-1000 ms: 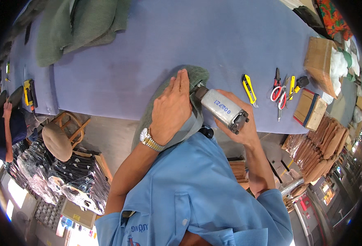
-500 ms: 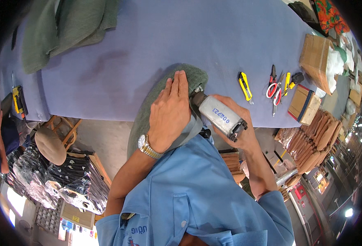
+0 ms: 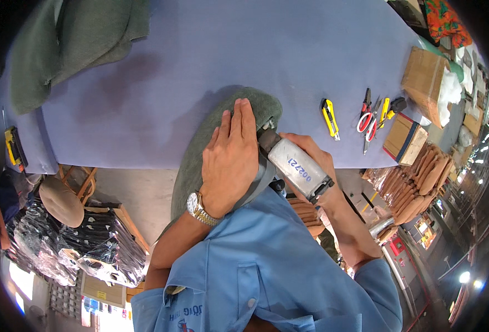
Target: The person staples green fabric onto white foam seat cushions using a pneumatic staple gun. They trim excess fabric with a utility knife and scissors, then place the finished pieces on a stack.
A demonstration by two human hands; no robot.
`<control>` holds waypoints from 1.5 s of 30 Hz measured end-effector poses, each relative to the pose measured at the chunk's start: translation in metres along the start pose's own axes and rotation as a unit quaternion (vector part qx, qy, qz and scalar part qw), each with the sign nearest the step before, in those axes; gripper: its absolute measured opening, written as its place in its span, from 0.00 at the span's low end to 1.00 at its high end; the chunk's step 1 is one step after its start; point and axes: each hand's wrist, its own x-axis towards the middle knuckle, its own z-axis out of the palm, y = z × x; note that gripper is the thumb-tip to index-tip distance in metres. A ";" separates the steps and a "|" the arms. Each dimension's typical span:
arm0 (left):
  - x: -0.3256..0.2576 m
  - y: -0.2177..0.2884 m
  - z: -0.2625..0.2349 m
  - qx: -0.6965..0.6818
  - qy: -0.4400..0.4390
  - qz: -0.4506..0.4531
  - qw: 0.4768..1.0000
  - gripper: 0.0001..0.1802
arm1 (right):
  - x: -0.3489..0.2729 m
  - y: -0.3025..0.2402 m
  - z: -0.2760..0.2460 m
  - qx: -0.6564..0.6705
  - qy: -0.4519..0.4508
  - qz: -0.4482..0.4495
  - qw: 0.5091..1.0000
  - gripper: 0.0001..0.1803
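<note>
My left hand [image 3: 230,157] lies flat, fingers stretched out and close together, on the curved dark-green padded fabric piece [image 3: 197,149] in the middle of the frame; I can't tell where its thumb is. My right hand [image 3: 319,155], just right of centre, is wrapped around the silver metal hand tool with a dark blocky nose [image 3: 295,164]; the nose sits at the right edge of the padded piece, near its rounded top — whether it touches is hidden from me.

What has changed is small; over the last second both hands and the tool have come slightly lower in the frame, while the padded piece's top end stays about where it was; I read that as the tool's nose shifting a little along the edge, though some of it may be my head turning, since the dark-green folded fabric [image 3: 98,41] at upper left and the yellow box cutter [image 3: 329,117] at right have both slid leftward in view. For the work it means, I judge, the same pressing-and-holding pose at nearly the same spot; neither hand has let go. The padded piece lies partly over the blue cloth-covered counter [image 3: 228,44] — its lower end reaches past the near edge toward my shirt.
</note>
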 end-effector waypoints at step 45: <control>-0.346 -0.186 0.145 -0.655 0.161 -0.522 0.521 0.37 | -0.144 -0.116 0.039 0.773 -0.390 -0.371 0.336 0.58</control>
